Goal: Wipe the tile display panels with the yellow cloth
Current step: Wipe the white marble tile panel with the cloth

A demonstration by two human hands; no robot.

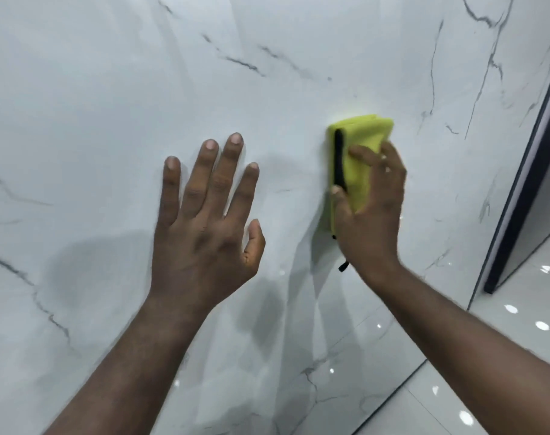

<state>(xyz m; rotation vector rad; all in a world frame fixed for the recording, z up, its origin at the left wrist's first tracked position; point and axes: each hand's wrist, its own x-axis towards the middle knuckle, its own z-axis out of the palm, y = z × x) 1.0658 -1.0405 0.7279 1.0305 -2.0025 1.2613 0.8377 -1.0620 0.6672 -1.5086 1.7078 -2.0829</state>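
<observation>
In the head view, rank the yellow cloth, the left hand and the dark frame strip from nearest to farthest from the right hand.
1. yellow cloth: gripped by the right hand, against the tile panel.
2. left hand: to its left, fingers spread.
3. dark frame strip: far right, at the panel's edge.

Glossy pale floor tiles (525, 287) reflect bright spots beside a dark frame (506, 240).

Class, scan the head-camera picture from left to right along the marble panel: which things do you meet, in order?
Left hand flat on the panel → yellow cloth, gripped by the right hand → dark frame edge.
</observation>
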